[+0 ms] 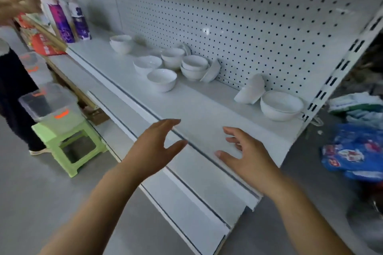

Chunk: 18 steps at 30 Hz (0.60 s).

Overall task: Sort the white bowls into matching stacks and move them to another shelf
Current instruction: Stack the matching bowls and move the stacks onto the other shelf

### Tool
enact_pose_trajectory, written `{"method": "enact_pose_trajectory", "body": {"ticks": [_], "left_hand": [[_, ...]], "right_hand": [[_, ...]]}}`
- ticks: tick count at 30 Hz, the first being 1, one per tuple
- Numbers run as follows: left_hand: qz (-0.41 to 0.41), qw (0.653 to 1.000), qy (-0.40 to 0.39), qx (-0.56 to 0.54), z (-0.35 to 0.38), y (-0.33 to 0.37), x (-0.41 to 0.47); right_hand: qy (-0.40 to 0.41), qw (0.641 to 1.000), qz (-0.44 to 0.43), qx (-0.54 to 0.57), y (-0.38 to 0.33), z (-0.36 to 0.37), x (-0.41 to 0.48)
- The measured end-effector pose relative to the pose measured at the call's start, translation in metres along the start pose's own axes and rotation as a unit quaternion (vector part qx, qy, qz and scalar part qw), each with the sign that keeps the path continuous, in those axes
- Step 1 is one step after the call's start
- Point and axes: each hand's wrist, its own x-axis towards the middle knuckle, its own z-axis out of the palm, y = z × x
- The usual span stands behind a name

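bowls of white ceramic (162, 79) sit scattered along the back of the white metal shelf (207, 114) before its perforated white back panel (228, 16), some upright alone, some nested in short stacks (194, 67), a few tipped on their sides, one tipped stack (249, 90) leaning just beside a wide white bowl (280, 105) near the shelf's right end. the left hand (153, 147) and right hand (246, 155) hover over the shelf's front edge, well apart from the bowls, each grip released, fingers spread, holding nothing.
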Motion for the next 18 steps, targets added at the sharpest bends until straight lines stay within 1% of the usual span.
{"method": "enact_pose_trajectory", "body": {"ticks": [4, 7, 10, 13, 15, 18], "left_hand": [[0.059, 0.998, -0.037, 0.004, -0.011, -0.025, 0.047], [0.088, 0.994, -0.060, -0.010, -0.011, -0.040, 0.073], [0.111, 0.990, -0.082, -0.026, -0.002, -0.049, 0.094], [0.133, 0.985, -0.096, -0.048, 0.012, -0.047, 0.111], [0.151, 0.981, -0.103, -0.068, 0.023, -0.040, 0.122], [0.165, 0.975, -0.113, -0.093, 0.043, -0.026, 0.142]], "right_hand": [[0.068, 0.997, 0.036, -0.007, -0.006, 0.017, 0.014], [0.106, 0.990, 0.088, -0.004, -0.010, 0.027, 0.016], [0.159, 0.981, 0.114, -0.004, -0.007, 0.032, 0.014], [0.206, 0.969, 0.136, -0.019, -0.002, 0.028, 0.014], [0.245, 0.959, 0.139, -0.039, 0.004, 0.021, 0.018], [0.309, 0.940, 0.140, -0.036, 0.011, 0.008, 0.028]]}}
